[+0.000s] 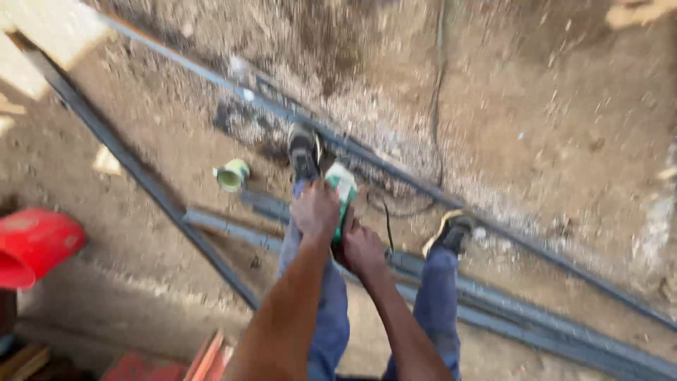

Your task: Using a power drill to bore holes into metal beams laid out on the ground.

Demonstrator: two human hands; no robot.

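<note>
Item: power tool [343, 189], green and white body, blurred; black cord trails right of it. Location: centre, above the steel bars [493, 296], between my shoes. Handling, as I judge it: rigid, fairly heavy, hard casing; best held two-handed along the body. My left hand [315, 209] and right hand [362, 249] both clench it.

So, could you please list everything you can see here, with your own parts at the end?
power tool: one, green and white, held in both hands
cable: one, dark, trailing over the dirt
steel bars: several, grey, lying across the ground
small cup: one, green, on the dirt
bucket: one, red, left edge
shoes: two, dark, on the bars
legs: two, blue trousers
left hand: one, on the tool
right hand: one, on the tool
</note>
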